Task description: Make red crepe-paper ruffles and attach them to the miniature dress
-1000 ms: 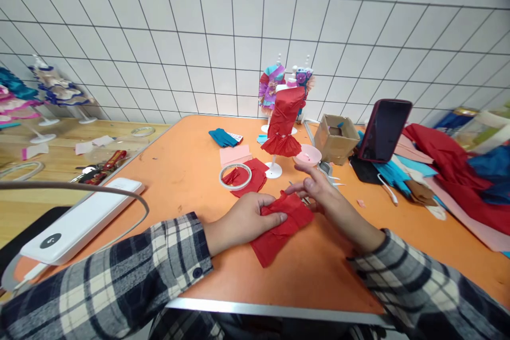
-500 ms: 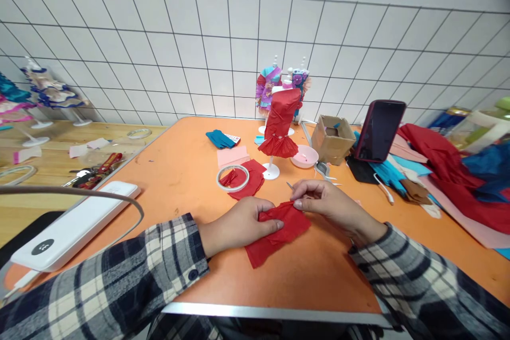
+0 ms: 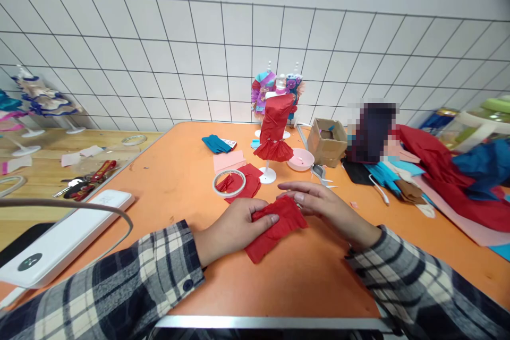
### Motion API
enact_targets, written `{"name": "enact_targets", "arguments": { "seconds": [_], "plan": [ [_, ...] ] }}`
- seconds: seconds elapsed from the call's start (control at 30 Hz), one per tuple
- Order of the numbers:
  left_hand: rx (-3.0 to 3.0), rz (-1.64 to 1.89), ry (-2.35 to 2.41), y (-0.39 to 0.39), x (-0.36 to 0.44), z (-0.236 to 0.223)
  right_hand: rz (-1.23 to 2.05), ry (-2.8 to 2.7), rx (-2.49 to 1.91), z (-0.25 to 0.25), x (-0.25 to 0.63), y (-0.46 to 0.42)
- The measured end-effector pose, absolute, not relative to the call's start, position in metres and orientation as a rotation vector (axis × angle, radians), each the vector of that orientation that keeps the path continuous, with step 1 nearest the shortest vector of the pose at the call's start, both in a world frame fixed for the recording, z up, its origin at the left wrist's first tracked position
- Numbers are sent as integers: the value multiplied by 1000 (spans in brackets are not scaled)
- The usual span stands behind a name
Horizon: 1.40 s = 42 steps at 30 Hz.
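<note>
My left hand pinches a crumpled piece of red crepe paper above the table, its thumb lying on top. My right hand is at the paper's right edge, fingers stretched out and apart; its thumb is partly hidden. Beyond the hands stands a small white dress form wearing a red dress with a gathered lower frill. To its left, a roll of tape rests on another red piece.
A pink bowl and a cardboard box stand behind my right hand, with a grey-handled tool nearby. At right are a blurred-out phone and coloured paper. A white power bank lies left.
My right hand has loosened its pinch on the paper's top edge and its fingers have straightened. The pointed tip that stuck out by those fingers is no longer visible. The view has shifted slightly.
</note>
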<state>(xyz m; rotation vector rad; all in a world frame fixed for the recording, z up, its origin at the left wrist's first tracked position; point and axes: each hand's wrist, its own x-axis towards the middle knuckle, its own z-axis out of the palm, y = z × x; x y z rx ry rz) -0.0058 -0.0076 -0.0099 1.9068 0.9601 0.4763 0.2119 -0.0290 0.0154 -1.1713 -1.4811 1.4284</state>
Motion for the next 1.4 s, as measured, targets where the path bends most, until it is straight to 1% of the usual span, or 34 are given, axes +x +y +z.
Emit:
{"name": "enact_targets", "arguments": {
  "seconds": [0.27, 0.5, 0.63, 0.8, 1.07, 1.23, 1.4],
  "plan": [
    [1901, 495, 1011, -8, -7, -6, 1400, -1520, -1043, 13, 215, -33],
    [1838, 486, 949, -6, -6, -6, 1128, -1573, -1247, 11, 211, -26],
    [1841, 482, 909, -5, -6, -6, 1112, -1565, -1252, 11, 214, -23],
    [1906, 522, 1020, -5, -6, -1, 1038, -1552, -1295, 11, 214, -25],
    [1951, 587, 1090, -3, -8, -5, 1156, -1668, -1180, 12, 210, -33],
    [1926, 588, 1093, -3, -9, -9, 1156, -1633, -1213, 8, 206, -32],
    [1917, 570, 1060, -3, -7, -3, 1180, -1550, -1229, 9, 206, -26]
  ]
}}
